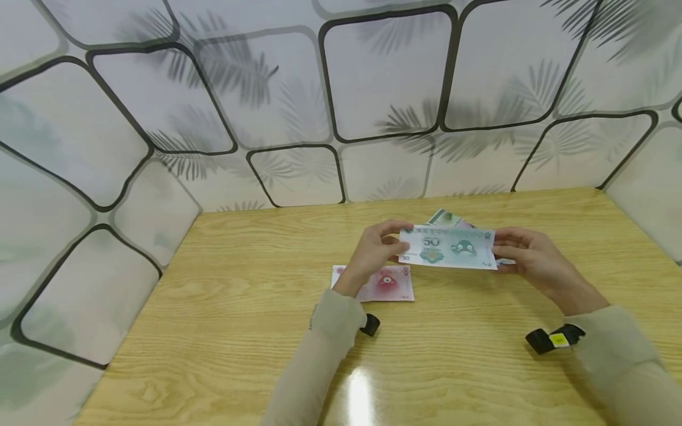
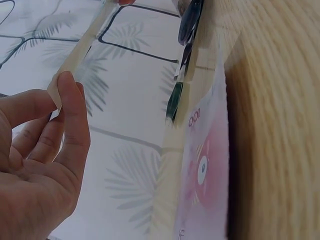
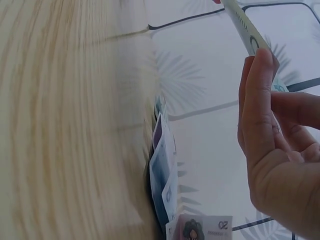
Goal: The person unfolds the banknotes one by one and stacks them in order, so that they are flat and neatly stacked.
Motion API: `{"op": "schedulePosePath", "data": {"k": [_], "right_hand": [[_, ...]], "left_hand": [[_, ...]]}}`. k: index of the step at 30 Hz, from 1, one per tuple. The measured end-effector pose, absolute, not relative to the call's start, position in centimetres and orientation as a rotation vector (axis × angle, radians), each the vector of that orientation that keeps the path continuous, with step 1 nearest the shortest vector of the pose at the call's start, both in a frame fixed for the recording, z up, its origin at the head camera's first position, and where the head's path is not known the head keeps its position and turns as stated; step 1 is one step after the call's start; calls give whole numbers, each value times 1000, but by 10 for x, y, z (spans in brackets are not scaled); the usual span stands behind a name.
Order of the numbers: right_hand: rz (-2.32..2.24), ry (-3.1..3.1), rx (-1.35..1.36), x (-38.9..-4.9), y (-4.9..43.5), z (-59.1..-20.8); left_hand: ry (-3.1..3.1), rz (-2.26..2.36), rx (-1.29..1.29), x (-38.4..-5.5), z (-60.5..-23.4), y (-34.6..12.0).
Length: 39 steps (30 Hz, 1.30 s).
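Both hands hold up a green play banknote (image 1: 447,247) marked 50, stretched level above the table. My left hand (image 1: 373,254) pinches its left end between thumb and fingers; the left wrist view shows this thumb-and-finger grip on the note's edge (image 2: 75,57). At the other end my right hand (image 1: 533,263) pinches the note, as the right wrist view also shows (image 3: 280,130). A pink banknote (image 1: 389,284) marked 100 lies on the table below the left hand, partly covered by that wrist. Behind the held note, several other banknotes (image 1: 447,218) lie mostly hidden.
The wooden table (image 1: 213,331) reaches back to a wall (image 1: 389,77) patterned with rounded shapes and leaves. In the right wrist view loose banknotes (image 3: 164,170) overlap on the table. Black wrist cameras (image 1: 540,341) sit at both sleeves.
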State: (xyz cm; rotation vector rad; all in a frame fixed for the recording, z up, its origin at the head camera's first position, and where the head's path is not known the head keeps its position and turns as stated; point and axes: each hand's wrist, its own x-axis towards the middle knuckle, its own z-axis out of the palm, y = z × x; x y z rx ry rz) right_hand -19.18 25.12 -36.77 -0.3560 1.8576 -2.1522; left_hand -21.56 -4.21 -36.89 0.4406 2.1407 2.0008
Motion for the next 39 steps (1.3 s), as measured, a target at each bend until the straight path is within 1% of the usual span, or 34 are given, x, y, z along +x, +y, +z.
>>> {"op": "schedulePosePath", "data": {"k": [13,21,27,39], "right_hand": [[-2160,1822,-401,-199,229,-371],[-2156,1795,-409,-200,213,-375],[-2107,1818,-399,-199,203,-375],[-2042,1866,-392,-201,182,-373]], "left_hand": [[2094,2017,367,-213,-367,-64],[2152,1949,397,-193,-347,-81],[2190,1908,340,-187,-347,-93],[2225,1901,307,-183,-345,-112]]}}
